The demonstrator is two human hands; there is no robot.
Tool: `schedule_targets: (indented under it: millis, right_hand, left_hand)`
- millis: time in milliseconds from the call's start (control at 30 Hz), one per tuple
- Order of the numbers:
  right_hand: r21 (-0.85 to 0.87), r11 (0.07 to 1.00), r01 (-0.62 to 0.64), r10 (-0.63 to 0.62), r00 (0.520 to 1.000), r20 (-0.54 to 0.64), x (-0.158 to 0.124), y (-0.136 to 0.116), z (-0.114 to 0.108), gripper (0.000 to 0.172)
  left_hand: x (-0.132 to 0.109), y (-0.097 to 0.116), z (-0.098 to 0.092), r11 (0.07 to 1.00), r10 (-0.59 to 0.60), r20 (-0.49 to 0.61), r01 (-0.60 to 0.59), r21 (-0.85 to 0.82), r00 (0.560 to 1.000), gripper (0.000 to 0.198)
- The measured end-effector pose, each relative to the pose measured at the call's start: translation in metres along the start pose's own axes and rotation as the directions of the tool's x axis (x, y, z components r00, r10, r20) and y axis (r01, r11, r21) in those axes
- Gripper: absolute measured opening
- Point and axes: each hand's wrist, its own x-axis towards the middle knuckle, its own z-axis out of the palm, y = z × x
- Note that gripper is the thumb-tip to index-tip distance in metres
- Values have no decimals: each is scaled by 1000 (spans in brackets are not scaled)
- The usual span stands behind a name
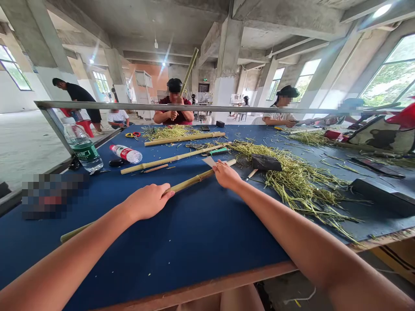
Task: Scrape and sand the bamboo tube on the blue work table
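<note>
Bamboo cane [191,182] lay gripped — left hand [147,201] closed around it, right hand [226,175] curled over its far end — with green strippings [301,183] already heaped just beyond it.

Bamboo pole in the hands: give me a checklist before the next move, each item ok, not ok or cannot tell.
left hand closed over the bamboo pole: ok
right hand on the pole: ok
pale flat piece secure under the right hand: cannot tell
pole's near end touching the blue table: cannot tell
green shavings off to the right of the right hand: ok
</note>
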Motion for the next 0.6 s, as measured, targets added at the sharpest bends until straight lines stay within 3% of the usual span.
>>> schedule_targets:
  millis: [67, 133, 200, 267, 333, 400, 500, 600]
  right_hand:
    - [-6, 1000, 0, 0, 1000, -6, -4, -5, 2, 53]
    - [20, 989, 145, -145, 989, 4, -14, -26, 8, 51]
    - [63, 943, 326, -327, 945, 15, -24, -50, 15, 51]
    - [80, 914, 397, -400, 916, 21, -28, -62, 18, 52]
    - [47, 944, 327, -328, 944, 26, -23, -55, 15, 52]
    - [-14, 988, 154, -154, 988, 18, -12, -32, 8, 52]
    - [-80, 993, -86, 84, 996, -25, 1, 5, -3, 50]
    - [-78, 992, -97, 95, 995, -33, -1, 7, -4, 50]
  left_hand:
    - [0, -1, 1, 1000, 12, -23, -11, 11, 1000, 45]
    - [1, -3, 2, 1000, 25, -38, -25, 6, 999, 40]
    - [2, -6, 2, 999, 38, -44, -38, -9, 998, 36]
    - [3, -9, 1, 999, 28, -64, -29, -13, 998, 35]
    - [3, -11, 0, 1000, -7, -90, 6, -6, 996, 38]
    - [4, -12, 1, 999, -32, -96, 35, 23, 995, 43]
    - [5, -10, 4, 993, -10, -109, 22, 112, 994, 47]
    - [6, -8, 9, 982, 7, -137, 19, 187, 991, 46]
